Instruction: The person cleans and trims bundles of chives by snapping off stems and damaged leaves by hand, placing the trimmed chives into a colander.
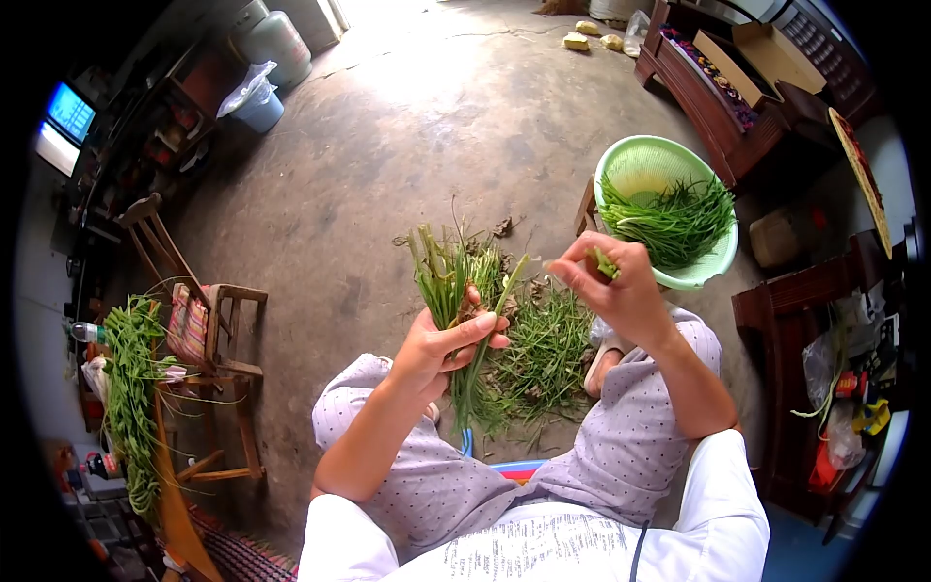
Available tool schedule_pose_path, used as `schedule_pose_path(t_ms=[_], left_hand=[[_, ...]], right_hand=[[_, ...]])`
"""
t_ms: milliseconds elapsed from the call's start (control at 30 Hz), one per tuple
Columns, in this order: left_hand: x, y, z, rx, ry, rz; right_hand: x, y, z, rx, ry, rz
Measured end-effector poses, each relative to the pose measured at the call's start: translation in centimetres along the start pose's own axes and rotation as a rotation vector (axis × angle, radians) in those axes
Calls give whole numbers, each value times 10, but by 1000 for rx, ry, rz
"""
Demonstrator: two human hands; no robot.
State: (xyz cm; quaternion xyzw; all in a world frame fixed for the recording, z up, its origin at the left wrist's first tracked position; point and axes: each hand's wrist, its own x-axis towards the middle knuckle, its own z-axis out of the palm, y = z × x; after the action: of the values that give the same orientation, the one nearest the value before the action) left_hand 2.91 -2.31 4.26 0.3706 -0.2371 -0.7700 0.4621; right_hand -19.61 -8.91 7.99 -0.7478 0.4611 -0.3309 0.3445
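Note:
My left hand [448, 347] is wrapped round a bunch of green stalks [441, 289], their cut-looking ends pointing up and away from me. One stalk stands apart at the thumb, leaning right. My right hand [613, 289] is raised to the right of the bunch, with its thumb and index finger close together and a bit of green stalk [605, 264] showing between the curled fingers. Under both hands, a loose pile of greens [543, 354] lies on the floor between my feet. To the right, a light green basket [645, 153] holds long thin green leaves [679, 221].
A wooden chair [233, 330] stands at the left beside leafy greens [136, 398] on a raised surface. A blue bucket [260, 109] and a gas cylinder [273, 47] are at the upper left. Dark wooden furniture [693, 102] lines the right.

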Motion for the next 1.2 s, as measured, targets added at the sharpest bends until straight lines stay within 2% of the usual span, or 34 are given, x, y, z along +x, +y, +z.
schedule_pose_path(t_ms=[67,100,267,367,433,467,533,600,667,733,800,833,933,1000,1133,1200], left_hand=[[0,0,1,14,-2,-11],[0,-1,1,29,-5,-23],[0,0,5,47,-2,-95],[-1,1,3,20,-17,-108],[-1,2,1,-8,-38,-108],[-2,1,1,-17,-56,-71],[-4,1,0,-29,-72,-32],[-4,0,2,55,-5,88],[-4,-1,5,89,34,136],[-2,-7,8,122,69,177],[1,-14,9,118,81,318],[3,-16,8,119,80,317],[6,-20,6,217,85,400],[7,-21,6,435,102,516],[6,-21,8,381,71,447],[1,-15,14,208,79,311]], right_hand=[[-2,-10,6,222,-141,-84],[-3,-5,12,208,-174,-98],[-5,-1,25,403,-246,-25],[-5,2,24,361,-156,-88],[-4,-1,18,320,21,-38],[-1,3,13,320,20,-39],[6,10,2,170,156,-79],[5,11,3,288,78,-57],[-2,10,0,132,-229,-62],[-6,-1,8,98,-205,-75],[-8,-7,16,190,-135,-74],[-9,-5,18,283,-180,1],[-9,-12,19,335,-206,28],[-8,-7,29,431,-173,44],[-6,11,39,652,-124,63],[-6,10,39,655,-119,57]])
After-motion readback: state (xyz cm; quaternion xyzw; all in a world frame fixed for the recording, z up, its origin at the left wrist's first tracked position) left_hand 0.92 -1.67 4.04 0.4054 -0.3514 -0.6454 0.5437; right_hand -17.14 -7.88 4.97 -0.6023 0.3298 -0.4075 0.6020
